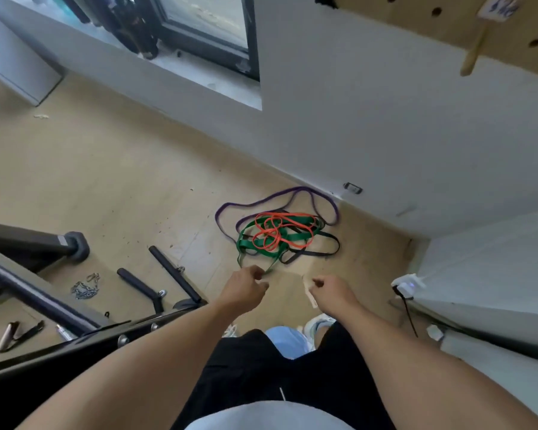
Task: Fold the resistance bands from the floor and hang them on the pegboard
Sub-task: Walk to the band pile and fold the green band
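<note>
Four tangled bands [280, 234] on floor [106, 181].

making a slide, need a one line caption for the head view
Both hands reach toward a tangle of purple, green, orange and black resistance bands on the floor below the pegboard.

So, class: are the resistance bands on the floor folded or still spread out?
Spread out, unfolded. The green band, orange band, purple band and black band lie tangled in loose loops on the floor.
</note>
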